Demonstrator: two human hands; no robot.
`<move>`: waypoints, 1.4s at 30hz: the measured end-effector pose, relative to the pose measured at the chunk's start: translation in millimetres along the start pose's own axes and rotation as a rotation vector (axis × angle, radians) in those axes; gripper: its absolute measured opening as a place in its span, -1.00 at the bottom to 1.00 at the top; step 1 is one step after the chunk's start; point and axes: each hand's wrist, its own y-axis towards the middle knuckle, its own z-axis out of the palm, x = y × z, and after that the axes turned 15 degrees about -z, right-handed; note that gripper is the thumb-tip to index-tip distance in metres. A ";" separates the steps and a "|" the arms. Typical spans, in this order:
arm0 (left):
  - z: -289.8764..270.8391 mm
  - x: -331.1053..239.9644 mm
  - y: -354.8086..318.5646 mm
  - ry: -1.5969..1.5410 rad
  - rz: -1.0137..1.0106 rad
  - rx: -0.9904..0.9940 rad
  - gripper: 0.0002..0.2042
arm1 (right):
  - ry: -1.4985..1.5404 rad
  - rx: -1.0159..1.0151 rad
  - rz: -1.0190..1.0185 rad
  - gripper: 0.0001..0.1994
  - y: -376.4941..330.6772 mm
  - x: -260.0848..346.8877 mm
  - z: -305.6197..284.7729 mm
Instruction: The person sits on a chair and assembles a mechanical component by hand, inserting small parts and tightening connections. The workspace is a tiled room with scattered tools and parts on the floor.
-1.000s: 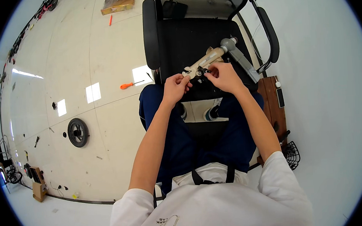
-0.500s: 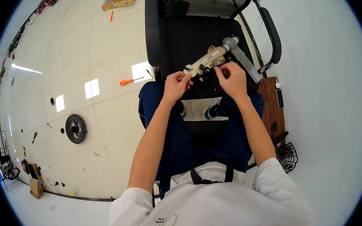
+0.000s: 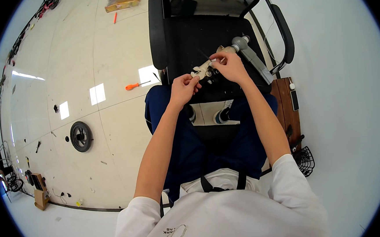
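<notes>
A beige-and-grey jointed frame part [image 3: 204, 68] lies on the black chair seat [image 3: 188, 35] in front of me. It has a round grey joint [image 3: 240, 43] and a flat silver arm [image 3: 258, 64] at its far right end, and small black fittings [image 3: 210, 79] along its near side. My left hand [image 3: 185, 89] is closed, pinching the part's pale left end between thumb and fingers. Above its middle, my right hand [image 3: 230, 66] is closed in a pinch. A thin dark rod [image 3: 202, 53], blurred, sticks out up and left from those fingers. My right hand partly hides the part's middle.
Armrests [image 3: 157, 32] flank the seat. On the floor to the left lie an orange-handled screwdriver [image 3: 132, 86], a black wheel [image 3: 81, 136] and a red stick [image 3: 115, 18]. A box [image 3: 122, 0] stands farther back. Beside the wall at right is a wooden box [image 3: 286, 107] holding a phone [image 3: 294, 100].
My right hand has moved left and slightly up, from the fittings' right side to above the part's middle, and the thin dark rod now shows. My left hand keeps its pinch.
</notes>
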 end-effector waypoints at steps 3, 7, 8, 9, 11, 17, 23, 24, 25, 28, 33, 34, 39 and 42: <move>-0.7 1.1 0.7 -0.018 0.012 0.008 -0.76 | -0.084 0.121 -0.095 -0.75 15.3 15.2 -2.7; 0.7 -0.1 0.9 -0.005 0.017 0.022 -0.76 | -0.289 0.255 -0.255 -0.77 35.3 -4.8 -12.1; 1.3 0.4 2.2 -0.010 0.015 0.026 -0.76 | -0.337 0.300 -0.261 -0.77 38.1 -12.8 -18.8; 1.5 0.8 2.5 -0.018 0.014 0.027 -0.76 | -0.422 0.330 -0.286 -0.78 39.1 -15.6 -28.0; 0.4 0.9 1.6 -0.012 0.006 0.018 -0.76 | -0.358 0.281 -0.173 -0.78 25.8 -19.8 -43.9; -1.3 5.0 1.7 -0.043 -0.002 0.005 -0.77 | -0.354 0.247 -0.061 -0.81 -88.3 -4.7 -59.9; -1.8 6.9 6.4 -0.031 0.057 0.039 -0.79 | -0.299 0.102 -0.365 -0.91 -87.3 66.7 30.6; -3.3 9.6 6.4 -0.027 0.079 0.049 -0.79 | -0.281 0.057 -0.436 -0.90 -65.5 72.5 36.1; -5.4 14.3 6.1 -0.028 0.077 0.034 -0.79 | -0.290 0.077 -0.461 -0.91 -46.6 73.6 40.5; -3.4 9.5 8.6 -0.039 0.075 0.012 -0.79 | -0.422 0.277 -0.534 -0.88 8.2 54.5 36.0; -1.5 7.4 6.9 -0.028 0.037 0.033 -0.78 | -0.533 0.326 -0.217 -0.76 54.3 21.7 6.3; -0.4 7.1 6.5 -0.033 0.035 0.035 -0.77 | -0.465 0.236 -0.117 -0.74 52.9 7.9 -5.0; 0.9 9.4 6.7 -0.039 0.023 0.027 -0.77 | -0.390 0.098 0.021 -0.70 -18.4 -34.8 -49.2; -0.5 11.1 6.5 -0.050 0.020 0.015 -0.77 | -0.321 0.063 0.057 -0.73 -89.8 -5.6 -44.0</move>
